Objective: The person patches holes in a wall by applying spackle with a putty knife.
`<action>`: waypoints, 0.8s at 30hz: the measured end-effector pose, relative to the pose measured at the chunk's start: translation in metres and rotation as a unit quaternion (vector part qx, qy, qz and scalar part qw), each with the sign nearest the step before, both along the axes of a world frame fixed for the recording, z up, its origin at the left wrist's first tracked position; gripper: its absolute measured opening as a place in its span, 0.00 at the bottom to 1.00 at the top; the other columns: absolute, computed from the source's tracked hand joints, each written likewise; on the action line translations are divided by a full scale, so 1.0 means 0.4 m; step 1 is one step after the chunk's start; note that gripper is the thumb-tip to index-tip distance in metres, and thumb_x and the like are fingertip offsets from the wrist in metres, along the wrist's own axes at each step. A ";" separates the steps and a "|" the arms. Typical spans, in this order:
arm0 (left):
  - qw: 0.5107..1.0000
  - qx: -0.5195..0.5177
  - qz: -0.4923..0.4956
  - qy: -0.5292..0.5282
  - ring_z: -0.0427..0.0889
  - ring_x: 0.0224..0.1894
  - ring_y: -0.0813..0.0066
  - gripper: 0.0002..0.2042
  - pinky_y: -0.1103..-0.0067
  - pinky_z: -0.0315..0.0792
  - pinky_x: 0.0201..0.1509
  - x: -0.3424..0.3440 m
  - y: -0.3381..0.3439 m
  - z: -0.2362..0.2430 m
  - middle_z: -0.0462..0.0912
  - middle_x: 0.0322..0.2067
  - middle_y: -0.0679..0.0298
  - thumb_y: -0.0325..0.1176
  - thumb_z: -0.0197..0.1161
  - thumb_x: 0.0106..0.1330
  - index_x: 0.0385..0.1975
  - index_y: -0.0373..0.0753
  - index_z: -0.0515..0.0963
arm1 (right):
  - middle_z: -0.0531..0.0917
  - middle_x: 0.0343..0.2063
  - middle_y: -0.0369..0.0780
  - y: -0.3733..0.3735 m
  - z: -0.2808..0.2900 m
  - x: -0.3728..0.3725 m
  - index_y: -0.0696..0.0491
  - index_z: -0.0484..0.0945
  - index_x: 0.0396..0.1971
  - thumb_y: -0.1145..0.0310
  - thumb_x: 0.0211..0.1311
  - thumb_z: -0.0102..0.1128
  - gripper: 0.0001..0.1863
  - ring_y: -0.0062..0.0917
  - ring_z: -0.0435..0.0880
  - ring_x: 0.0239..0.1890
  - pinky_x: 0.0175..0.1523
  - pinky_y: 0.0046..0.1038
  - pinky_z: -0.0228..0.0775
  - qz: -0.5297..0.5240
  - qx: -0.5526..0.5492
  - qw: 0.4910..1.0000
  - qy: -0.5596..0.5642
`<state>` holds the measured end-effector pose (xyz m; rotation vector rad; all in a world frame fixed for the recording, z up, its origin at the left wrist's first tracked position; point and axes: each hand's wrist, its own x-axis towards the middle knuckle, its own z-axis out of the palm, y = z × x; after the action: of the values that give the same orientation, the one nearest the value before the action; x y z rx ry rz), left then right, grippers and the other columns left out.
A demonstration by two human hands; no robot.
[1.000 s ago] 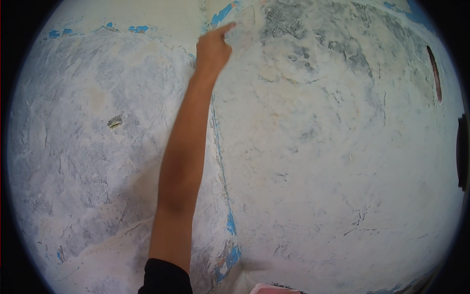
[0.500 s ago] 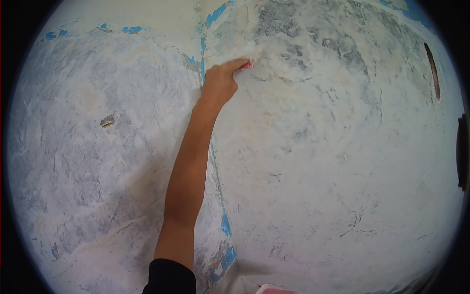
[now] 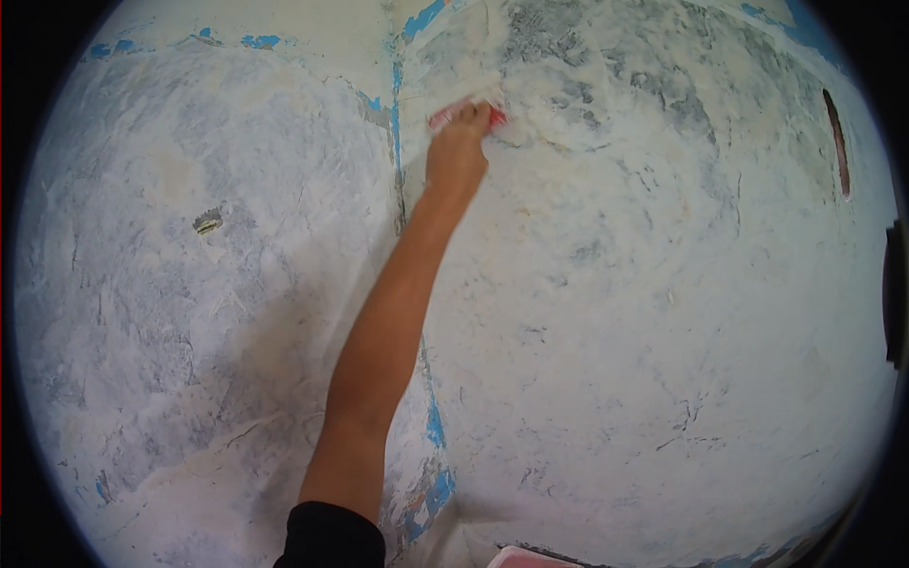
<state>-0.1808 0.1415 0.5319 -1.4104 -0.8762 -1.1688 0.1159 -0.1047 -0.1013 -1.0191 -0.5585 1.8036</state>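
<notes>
The left hand [image 3: 456, 156], grip clamped on a flat red tool [image 3: 498, 115] at twelve o'clock, had shifted towards three o'clock, exposing more of it, seemingly working the pale wall [image 3: 606, 331] beyond the corner [image 3: 397, 123]

From here I see the left arm [image 3: 388, 331] stretched up from the black sleeve [image 3: 331, 538], the left hand [image 3: 459, 156] high above that sleeve, fingers [image 3: 470, 114] bent in.

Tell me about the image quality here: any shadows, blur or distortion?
Head view: light soft, no strong glare; head view: a diffuse shadow lies on the rough grey-white plastered wall left of the bare forearm; head view: the flat-looking red tool in the left hand seems slightly blurred; head view: fisheye bending, dark rim.
</notes>
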 end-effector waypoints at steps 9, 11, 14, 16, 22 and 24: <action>0.994 -0.084 -0.055 -0.039 0.84 0.47 0.44 0.32 0.63 0.77 0.55 -0.057 -0.191 -0.002 0.84 0.44 0.43 0.13 0.54 0.51 0.58 0.46 0.82 | 0.55 0.76 0.47 -0.005 0.019 -0.003 0.38 0.46 0.78 0.41 0.75 0.49 0.39 0.51 0.61 0.73 0.66 0.57 0.70 0.019 0.001 0.999 -0.033; 0.993 -0.008 -0.031 -0.111 0.85 0.48 0.45 0.28 0.64 0.78 0.55 -0.064 -0.187 0.125 0.85 0.44 0.42 0.18 0.59 0.53 0.58 0.43 0.81 | 0.55 0.75 0.46 -0.012 0.007 0.002 0.38 0.47 0.78 0.42 0.75 0.49 0.39 0.50 0.61 0.73 0.66 0.56 0.70 0.009 -0.004 0.999 -0.032; 0.994 0.057 -0.017 -0.097 0.85 0.47 0.45 0.27 0.62 0.78 0.54 -0.094 -0.106 0.277 0.86 0.43 0.44 0.20 0.61 0.54 0.58 0.42 0.81 | 0.57 0.75 0.45 -0.007 -0.042 0.009 0.38 0.49 0.77 0.43 0.75 0.51 0.38 0.48 0.63 0.72 0.66 0.55 0.70 -0.004 -0.009 1.000 0.005; 0.994 0.032 0.047 -0.094 0.84 0.48 0.43 0.28 0.62 0.77 0.55 -0.116 -0.093 0.319 0.85 0.44 0.45 0.20 0.57 0.56 0.58 0.49 0.82 | 0.58 0.74 0.44 -0.004 -0.028 0.001 0.39 0.50 0.77 0.43 0.75 0.53 0.38 0.46 0.64 0.72 0.67 0.54 0.69 -0.006 -0.008 0.999 0.037; 0.996 0.059 -0.056 0.029 0.84 0.50 0.47 0.27 0.64 0.77 0.57 -0.049 -0.002 0.094 0.85 0.47 0.48 0.16 0.54 0.56 0.56 0.45 0.82 | 0.60 0.74 0.42 0.003 -0.025 -0.004 0.38 0.50 0.77 0.42 0.73 0.56 0.40 0.44 0.65 0.71 0.66 0.53 0.70 -0.010 -0.024 0.998 0.062; 0.990 0.091 -0.081 0.073 0.84 0.51 0.48 0.27 0.64 0.78 0.56 -0.034 -0.018 -0.003 0.85 0.48 0.48 0.14 0.52 0.57 0.56 0.44 0.82 | 0.59 0.74 0.43 0.004 0.026 -0.004 0.39 0.49 0.77 0.41 0.73 0.54 0.41 0.45 0.65 0.71 0.65 0.53 0.71 0.021 -0.030 0.999 0.005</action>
<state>-0.1944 0.1342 0.5308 -1.4154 -0.5473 -1.2175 0.1141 -0.1031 -0.0908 -1.0461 -0.5264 1.8715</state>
